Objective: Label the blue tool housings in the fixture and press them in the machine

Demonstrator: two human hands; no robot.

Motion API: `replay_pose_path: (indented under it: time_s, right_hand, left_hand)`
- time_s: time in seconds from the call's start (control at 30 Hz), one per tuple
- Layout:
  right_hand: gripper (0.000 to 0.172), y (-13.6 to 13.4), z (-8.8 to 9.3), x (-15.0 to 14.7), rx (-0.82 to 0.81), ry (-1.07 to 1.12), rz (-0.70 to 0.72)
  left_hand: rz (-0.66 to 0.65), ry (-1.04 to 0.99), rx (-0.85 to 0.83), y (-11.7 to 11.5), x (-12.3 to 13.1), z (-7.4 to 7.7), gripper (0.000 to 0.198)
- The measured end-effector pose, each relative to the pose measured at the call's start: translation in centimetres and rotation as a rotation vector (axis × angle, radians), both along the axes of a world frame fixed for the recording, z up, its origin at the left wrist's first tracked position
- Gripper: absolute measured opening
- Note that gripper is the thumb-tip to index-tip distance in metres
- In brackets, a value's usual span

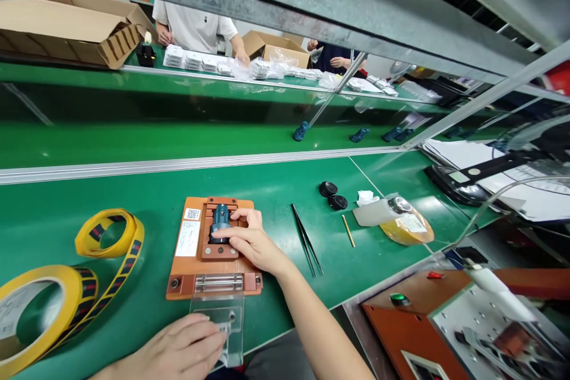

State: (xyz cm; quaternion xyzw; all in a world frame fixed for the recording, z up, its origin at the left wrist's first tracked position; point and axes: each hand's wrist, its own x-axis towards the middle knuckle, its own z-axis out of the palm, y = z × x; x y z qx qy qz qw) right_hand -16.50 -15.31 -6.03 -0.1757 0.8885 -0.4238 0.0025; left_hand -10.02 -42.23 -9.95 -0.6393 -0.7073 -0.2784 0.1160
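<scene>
Two bare hands work at a long green-topped workbench (pixel 133 208). Right hand (pixel 252 240): fingers curled narrow, the fingertips (pixel 236 215) pressing on a small dark-blue cylindrical component (pixel 220 217). The component sits in the rectangular recess of a flat orange fixture plate (pixel 178 285); the recess appears placed to stop it sliding under that pressure. Left hand (pixel 178 347): fingers extended and close together, lying over a clear acrylic slide plate (pixel 218 312) at the fixture's near edge, probably steadying it; firmness of hold cannot be told. Slim black tweezers (pixel 306 237) and a thin wooden stick (pixel 348 230) lie right of the fixture, seemingly kept within reach, near two round black caps (pixel 328 189). Yellow tape rolls with black-and-red marks (pixel 66 285) lie to the left, on the bench.
</scene>
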Motion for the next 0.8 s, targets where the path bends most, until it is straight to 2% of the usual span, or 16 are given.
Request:
replay_pose_path:
  time_s: [0.1,0.2,0.27,0.33,0.43,0.47,0.5,0.53,0.63,0.7,0.8]
  right_hand:
    - [0.03,-0.8,0.5,-0.4,-0.035,0.025,-0.227]
    - [0.05,-1.9,1.2,-0.8,0.105,0.036,-0.316]
    - [0.054,-2.7,1.7,-1.0,0.262,0.04,-0.298]
    - [0.05,-3.4,2.3,-0.8,0.337,0.072,-0.306]
    - [0.044,-3.8,3.6,0.3,0.273,0.131,-0.374]
    - [0.045,-3.7,4.2,0.9,0.234,0.148,-0.376]
    - [0.046,-3.5,4.8,1.7,0.197,0.166,-0.361]
    - [0.048,-3.2,5.5,2.4,0.162,0.186,-0.339]
    - [0.051,-2.2,7.3,4.6,-0.002,0.212,-0.339]
    - [0.052,-1.7,8.2,5.6,-0.188,0.166,-0.369]
    - [0.037,-1.3,8.6,6.3,-0.445,0.003,-0.349]
  left_hand:
    - [0.031,-0.015,0.047,-0.4,0.2,0.3,0.026]
    - [0.16,-0.065,0.118,-0.6,0.0,1.6,0.034]
    - [0.275,-0.128,0.219,0.0,-0.9,3.3,0.036]
    - [0.413,-0.219,0.305,1.4,-2.8,5.2,0.036]
    - [0.675,-0.474,0.43,4.2,-6.7,8.2,0.025]
    - [0.718,-0.613,0.468,5.1,-7.9,9.0,0.028]
    - [0.709,-0.783,0.495,6.0,-8.9,9.8,0.035]
    - [0.646,-0.969,0.503,6.7,-9.7,10.5,0.043]
    - [0.367,-1.409,0.511,8.6,-10.5,12.2,0.05]
    - [0.277,-1.495,0.562,9.6,-10.0,13.1,0.044]
    - [0.231,-1.475,0.641,10.7,-8.9,13.9,0.037]
